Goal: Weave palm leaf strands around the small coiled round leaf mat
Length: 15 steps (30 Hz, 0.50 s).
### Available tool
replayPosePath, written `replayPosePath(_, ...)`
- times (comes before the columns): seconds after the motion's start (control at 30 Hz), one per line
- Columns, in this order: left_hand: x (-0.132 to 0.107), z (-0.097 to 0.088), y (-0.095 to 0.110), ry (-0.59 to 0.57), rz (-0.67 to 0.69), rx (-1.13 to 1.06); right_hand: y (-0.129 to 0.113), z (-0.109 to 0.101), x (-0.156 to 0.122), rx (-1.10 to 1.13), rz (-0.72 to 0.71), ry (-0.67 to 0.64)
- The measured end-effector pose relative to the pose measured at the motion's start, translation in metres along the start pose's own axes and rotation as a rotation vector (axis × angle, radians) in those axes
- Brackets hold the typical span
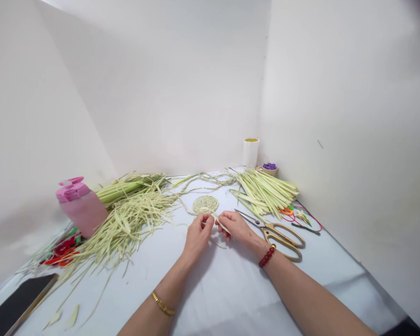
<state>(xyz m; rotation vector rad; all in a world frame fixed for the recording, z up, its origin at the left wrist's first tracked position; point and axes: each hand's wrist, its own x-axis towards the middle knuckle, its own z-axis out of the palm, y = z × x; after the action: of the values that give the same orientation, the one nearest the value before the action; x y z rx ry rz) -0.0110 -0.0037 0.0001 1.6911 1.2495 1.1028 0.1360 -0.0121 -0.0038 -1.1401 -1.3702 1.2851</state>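
Observation:
My left hand [200, 232] and my right hand [235, 226] are close together over the middle of the white table, fingers pinched. Between them run thin pale-green plant strips [215, 217]; one end trails below the fingers. Just beyond my fingertips lies a round coiled, braided mat [206, 204], flat on the table. A long braided cord [187, 187] loops behind it. To the right of my right hand rest scissors with gold handles [283, 237], their blades slightly apart. The exact grip on the strips is partly hidden by my fingers.
A heap of shredded strips [133, 219] spreads at left, beside a pink bottle [82, 207] and a dark flat object [19, 303]. At back right are a bundle of pale stalks [268, 189], a white cup [251, 153] and a small bowl of purple pieces [269, 169]. Walls enclose the table.

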Motion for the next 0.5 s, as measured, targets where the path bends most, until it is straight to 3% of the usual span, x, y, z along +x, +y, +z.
replayPosePath(0.13,0.0018,0.0015,0.0003,-0.053,-0.115,-0.105,0.0024,0.0040,-0.0016,-0.277,-0.141,0.043)
replayPosePath(0.23,0.0009,0.0007,0.0007,-0.017,-0.146,-0.085,0.0046,0.0052,-0.0013,-0.462,-0.265,0.106)
replayPosePath(0.4,-0.0019,-0.0009,0.0001,-0.023,-0.075,0.003,0.0070,0.0051,-0.0005,-0.508,-0.305,0.052)
replayPosePath(0.5,-0.0022,0.0001,-0.0016,-0.059,-0.067,-0.003,0.0061,0.0047,-0.0010,-0.497,-0.261,0.090)
